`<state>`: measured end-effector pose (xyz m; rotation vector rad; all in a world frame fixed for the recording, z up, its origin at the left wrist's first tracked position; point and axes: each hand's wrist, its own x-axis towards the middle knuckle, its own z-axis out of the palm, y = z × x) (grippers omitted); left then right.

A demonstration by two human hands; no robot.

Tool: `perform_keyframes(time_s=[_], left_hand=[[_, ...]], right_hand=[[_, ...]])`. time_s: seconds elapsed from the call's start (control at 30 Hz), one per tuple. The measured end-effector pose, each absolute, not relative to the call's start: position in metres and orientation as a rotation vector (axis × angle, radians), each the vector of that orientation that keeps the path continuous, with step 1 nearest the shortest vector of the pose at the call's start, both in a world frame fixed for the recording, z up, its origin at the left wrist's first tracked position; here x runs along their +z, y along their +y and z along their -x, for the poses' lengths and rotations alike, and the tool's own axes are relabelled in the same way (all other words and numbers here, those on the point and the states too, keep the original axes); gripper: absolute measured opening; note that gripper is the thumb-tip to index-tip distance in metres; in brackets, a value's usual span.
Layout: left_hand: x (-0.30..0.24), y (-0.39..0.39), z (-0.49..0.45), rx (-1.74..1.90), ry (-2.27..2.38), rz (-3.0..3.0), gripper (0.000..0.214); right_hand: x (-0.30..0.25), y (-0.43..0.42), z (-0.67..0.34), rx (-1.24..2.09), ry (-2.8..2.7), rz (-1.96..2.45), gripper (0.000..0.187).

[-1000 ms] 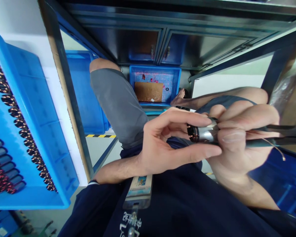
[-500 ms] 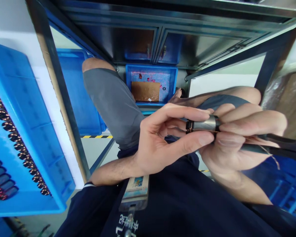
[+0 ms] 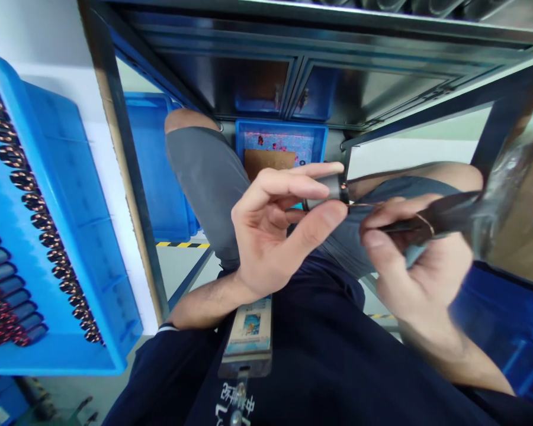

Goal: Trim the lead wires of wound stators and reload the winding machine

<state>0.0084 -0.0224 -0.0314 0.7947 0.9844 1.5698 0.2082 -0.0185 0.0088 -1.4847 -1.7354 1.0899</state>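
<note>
Between the thumb and fingers of my left hand (image 3: 275,236) sits a small grey metal cylinder with black ends, a motor stator (image 3: 333,188), held sideways. Copper shows at its right end. From there a thin copper wire (image 3: 362,205) runs rightward to my right hand (image 3: 420,266), whose thumb and forefinger pinch together on it. The same hand also holds a dark hand tool (image 3: 455,213), blurred and partly covered, so its exact kind is unclear. A loose, curled piece of wire shows above the right hand's fingers.
At left, a blue crate (image 3: 109,284) holds rows of copper-wound stators (image 3: 35,204). A blue tray (image 3: 282,127) with cardboard and red scraps lies on the floor ahead. Metal cabinet doors (image 3: 249,77) stand beyond my knees. Another blue bin (image 3: 488,325) is at lower right.
My right hand has moved away from the stator, stretching the wire between them. The stator has shifted left and its coppery end now faces right. The view has shifted slightly.
</note>
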Motion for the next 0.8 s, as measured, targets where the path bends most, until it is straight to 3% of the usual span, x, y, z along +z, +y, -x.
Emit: perform_keyframes(time_s=[0.1,0.27,0.8], left_hand=[[-0.039,-0.019,-0.005,1.609,1.016,-0.844,0.021],[-0.039,-0.019,-0.005,1.633,1.071,-0.987,0.018],[-0.040,-0.027,-0.003,1.704,1.071,-1.081,0.021]], right_hand=[[0.011,-0.020,-0.210,1.061,-1.940,1.415,0.025],[0.009,-0.013,-0.200,0.935,-2.100,1.344,0.031],[0.012,-0.011,-0.198,0.808,-2.155,1.294,0.020]])
